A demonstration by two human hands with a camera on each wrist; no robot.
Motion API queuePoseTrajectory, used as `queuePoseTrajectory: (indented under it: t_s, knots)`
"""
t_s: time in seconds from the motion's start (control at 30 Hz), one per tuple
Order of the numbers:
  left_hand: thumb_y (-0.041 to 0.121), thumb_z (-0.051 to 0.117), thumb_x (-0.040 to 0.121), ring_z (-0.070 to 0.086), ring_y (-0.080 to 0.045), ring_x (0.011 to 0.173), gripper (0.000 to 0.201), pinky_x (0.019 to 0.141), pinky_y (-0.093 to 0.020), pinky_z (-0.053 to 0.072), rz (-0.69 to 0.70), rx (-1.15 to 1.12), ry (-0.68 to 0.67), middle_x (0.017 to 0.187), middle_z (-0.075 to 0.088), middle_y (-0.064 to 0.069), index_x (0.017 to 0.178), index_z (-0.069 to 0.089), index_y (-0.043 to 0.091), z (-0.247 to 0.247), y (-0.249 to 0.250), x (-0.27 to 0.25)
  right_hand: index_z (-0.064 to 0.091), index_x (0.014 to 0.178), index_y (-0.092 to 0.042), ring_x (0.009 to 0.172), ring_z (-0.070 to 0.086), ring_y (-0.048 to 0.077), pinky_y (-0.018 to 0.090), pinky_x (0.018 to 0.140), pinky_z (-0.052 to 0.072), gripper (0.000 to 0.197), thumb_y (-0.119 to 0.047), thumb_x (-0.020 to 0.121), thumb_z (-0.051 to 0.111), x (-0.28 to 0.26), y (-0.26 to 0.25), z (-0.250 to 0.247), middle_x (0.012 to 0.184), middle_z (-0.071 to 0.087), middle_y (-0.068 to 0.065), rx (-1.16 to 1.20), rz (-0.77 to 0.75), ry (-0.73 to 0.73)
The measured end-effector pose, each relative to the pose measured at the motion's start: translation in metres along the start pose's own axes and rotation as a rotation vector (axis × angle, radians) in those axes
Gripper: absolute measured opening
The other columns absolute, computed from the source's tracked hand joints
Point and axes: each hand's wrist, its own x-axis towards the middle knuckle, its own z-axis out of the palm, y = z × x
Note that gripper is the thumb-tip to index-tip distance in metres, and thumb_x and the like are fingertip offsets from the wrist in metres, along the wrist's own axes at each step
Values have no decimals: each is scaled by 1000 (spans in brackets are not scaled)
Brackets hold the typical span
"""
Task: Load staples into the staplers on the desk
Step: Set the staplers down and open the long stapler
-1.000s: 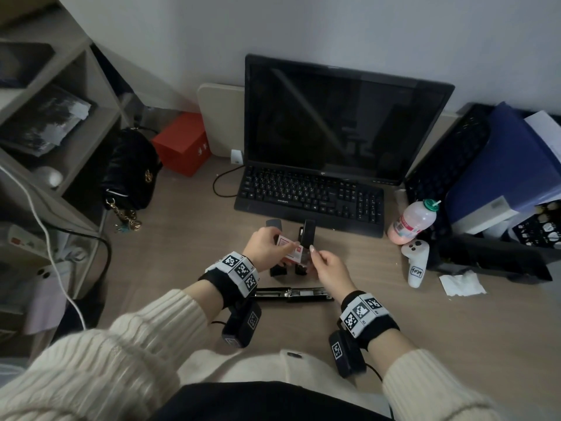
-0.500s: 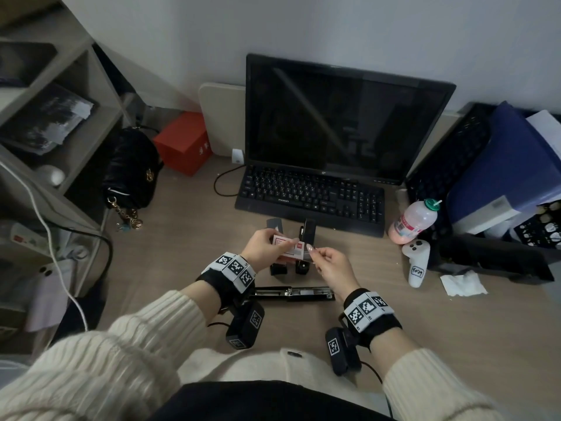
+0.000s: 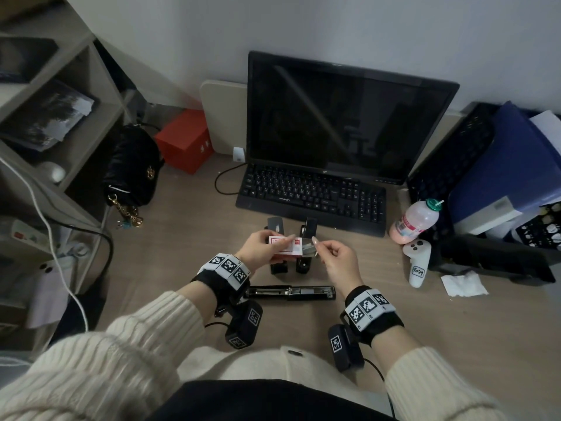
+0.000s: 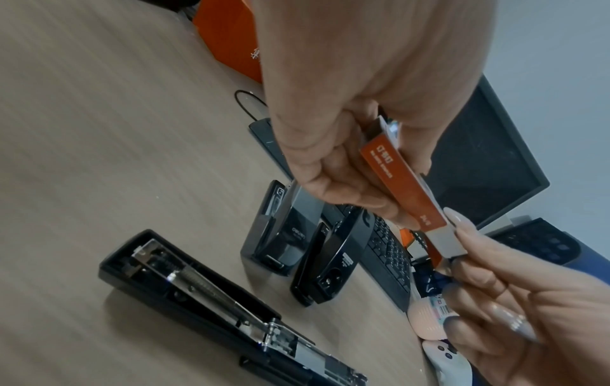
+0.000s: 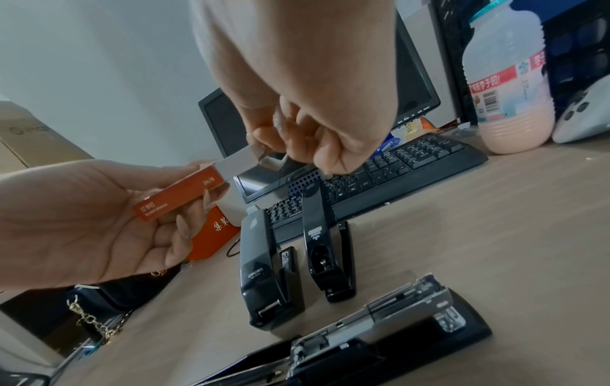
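Note:
A red-and-white staple box (image 3: 283, 245) is held above the desk in my left hand (image 3: 262, 249), fingers curled round it. My right hand (image 3: 326, 253) pinches the grey inner tray (image 3: 309, 249) that sticks out of the box's right end. The left wrist view shows the box (image 4: 402, 182) and tray (image 4: 449, 240) from the side, as does the right wrist view, box (image 5: 178, 198) and tray (image 5: 237, 162). Under my hands two black staplers (image 3: 279, 268) (image 3: 303, 265) stand side by side, tops raised. A third stapler (image 3: 291, 292) lies opened flat nearer me, its metal channel (image 4: 198, 295) showing.
Behind the staplers are a black keyboard (image 3: 312, 196) and a monitor (image 3: 343, 117). On the right stand a pink bottle (image 3: 416, 220) and a white controller (image 3: 417, 262), with a tissue (image 3: 463, 284) nearby. At the left are a black handbag (image 3: 133, 165) and a red box (image 3: 185, 141).
My right hand has drawn the grey inner tray a little way out of the box's right end. The left hand keeps its hold; the staplers have not moved.

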Motion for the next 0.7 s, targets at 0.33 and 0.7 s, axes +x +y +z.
queuePoseTrajectory:
  t_s: [0.33,0.7]
  knots:
    - [29,73,86,70,-13,78,40,62,-19,56,-29,-24,-29,98,70,-10,112,60,2,-3,-2,1,54,70,-17,52,39,5,20,55,35,34,-37,97,50,0,-6,0,58,46,-8,-48,-40,18]
    - [41,71,86,69,-17,89,43,61,-22,49,-103,118,-11,104,72,-6,115,60,10,-28,-19,7,59,85,-13,53,51,11,31,59,46,27,-34,99,48,4,10,-9,74,62,9,20,5,101]
